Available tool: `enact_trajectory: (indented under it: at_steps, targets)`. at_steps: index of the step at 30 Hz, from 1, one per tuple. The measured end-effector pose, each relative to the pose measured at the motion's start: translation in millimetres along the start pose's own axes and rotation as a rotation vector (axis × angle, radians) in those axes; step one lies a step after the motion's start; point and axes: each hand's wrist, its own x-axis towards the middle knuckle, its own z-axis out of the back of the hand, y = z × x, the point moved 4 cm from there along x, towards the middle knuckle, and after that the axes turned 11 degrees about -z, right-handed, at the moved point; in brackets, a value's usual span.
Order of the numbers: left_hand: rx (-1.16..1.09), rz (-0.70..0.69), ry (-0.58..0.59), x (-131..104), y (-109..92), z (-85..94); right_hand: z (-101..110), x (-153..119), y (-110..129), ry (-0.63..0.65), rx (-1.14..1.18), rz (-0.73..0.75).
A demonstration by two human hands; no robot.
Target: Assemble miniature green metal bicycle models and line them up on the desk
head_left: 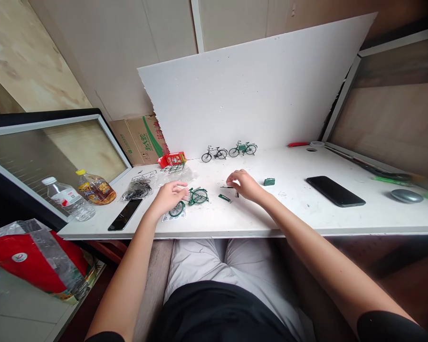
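Observation:
My left hand (170, 196) is closed at the front end of a small green model bicycle (200, 196), by its handlebar. The bicycle leans at an angle, its front wheel over a printed paper (167, 218). My right hand (247, 186) hovers low over the table, fingers curled and pinched together; whatever is between them is too small to tell. Beneath it lies a thin dark part (236, 193), partly hidden by the fingers. A narrow green strip-shaped part (224, 198) lies between my hands. To the right of my right hand sits a small green box-shaped piece (269, 181).
Behind stand a black model bicycle (214, 154) and a finished-looking green one (242, 149). At left are bottles (96, 187), a phone (125, 214), a bag of dark parts (137, 189) and a red packet (172, 159). A larger phone (335, 191) and a mouse (406, 196) lie right.

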Motion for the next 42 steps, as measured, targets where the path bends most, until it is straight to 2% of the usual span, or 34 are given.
enact_trajectory:
  at_steps: [2, 4, 7, 10, 14, 18, 25, 31, 38, 42]
  targets:
    - [0.319, 0.051, -0.008, 2.8, 16.2, 19.4, -2.2, 3.6, -20.5, 0.071, -0.162, -0.109]
    - [0.607, 0.159, 0.084, 3.6, 32.6, 33.0, -4.3, 4.4, -33.9, 0.128, -0.275, -0.205]
    - [0.826, 0.296, 0.203, 3.2, 51.6, 42.2, -6.0, 2.7, -43.2, 0.142, -0.339, -0.313]
    - [0.923, 0.350, 0.191, 4.3, 60.9, 42.0, -6.9, 0.7, -50.4, 0.114, -0.373, -0.431]
    - [0.841, 0.368, 0.213, 5.3, 64.9, 33.3, -9.8, 0.7, -62.6, 0.116, -0.371, -0.536]
    - [0.710, 0.343, 0.145, 4.8, 62.7, 26.9, -12.5, 2.9, -71.7, 0.109, -0.341, -0.556]
    - [0.397, 0.241, 0.000, 6.8, 71.7, 10.0, -13.9, 7.0, -67.3, 0.050, -0.278, -0.436]
    - [0.153, 0.163, -0.098, 11.5, 82.6, 4.6, -12.7, 9.5, -61.8, -0.009, -0.104, -0.332]
    - [-0.005, 0.039, -0.154, 19.4, 70.1, 0.0, -10.4, 7.5, -54.9, -0.031, 0.008, -0.253]
    - [-0.059, 0.002, -0.188, 21.0, 64.6, 0.4, -13.4, 7.0, -57.2, -0.022, -0.060, -0.308]
